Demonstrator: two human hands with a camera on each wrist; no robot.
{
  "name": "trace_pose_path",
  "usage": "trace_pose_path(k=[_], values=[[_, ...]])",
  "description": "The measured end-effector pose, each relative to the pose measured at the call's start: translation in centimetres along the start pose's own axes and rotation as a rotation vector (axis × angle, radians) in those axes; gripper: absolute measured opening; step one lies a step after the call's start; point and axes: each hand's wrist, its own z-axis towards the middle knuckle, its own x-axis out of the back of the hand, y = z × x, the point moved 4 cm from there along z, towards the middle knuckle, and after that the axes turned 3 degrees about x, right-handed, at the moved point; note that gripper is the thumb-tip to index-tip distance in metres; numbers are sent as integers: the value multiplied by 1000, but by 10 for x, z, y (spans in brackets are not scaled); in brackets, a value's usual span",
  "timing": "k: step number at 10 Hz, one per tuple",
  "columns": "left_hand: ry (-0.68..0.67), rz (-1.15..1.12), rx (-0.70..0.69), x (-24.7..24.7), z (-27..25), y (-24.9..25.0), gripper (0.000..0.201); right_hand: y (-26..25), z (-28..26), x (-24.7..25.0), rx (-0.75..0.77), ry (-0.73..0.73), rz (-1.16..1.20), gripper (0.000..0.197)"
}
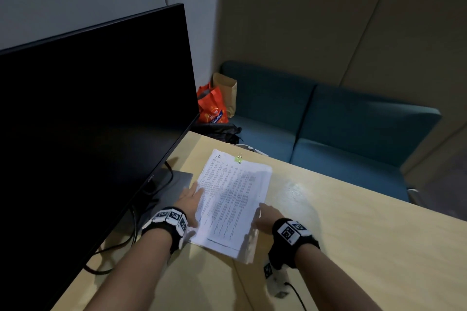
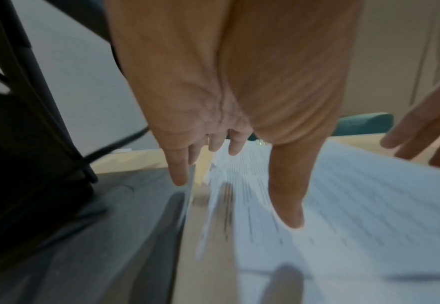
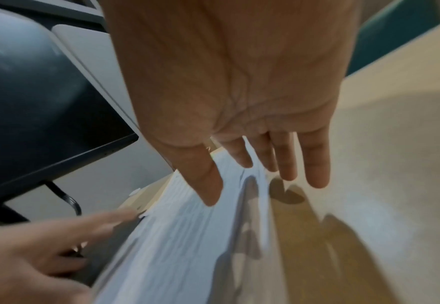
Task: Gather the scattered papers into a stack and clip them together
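Note:
A stack of printed white papers lies on the light wooden table, its edges roughly squared. A small green clip sits at the stack's far edge. My left hand is at the stack's left edge with straight fingers, its thumb over the top sheet. My right hand is at the right edge, fingers straight, thumb above the papers. Neither hand grips anything.
A large black monitor stands at the left, its grey base and cables close to my left hand. A teal sofa with an orange bag lies beyond the table. A small tagged device sits near my right wrist.

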Motion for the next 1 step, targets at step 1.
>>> trace_pose_path(k=[1], values=[[75, 29, -15, 30, -17, 5, 92, 16, -8, 20, -19, 70, -156, 59]])
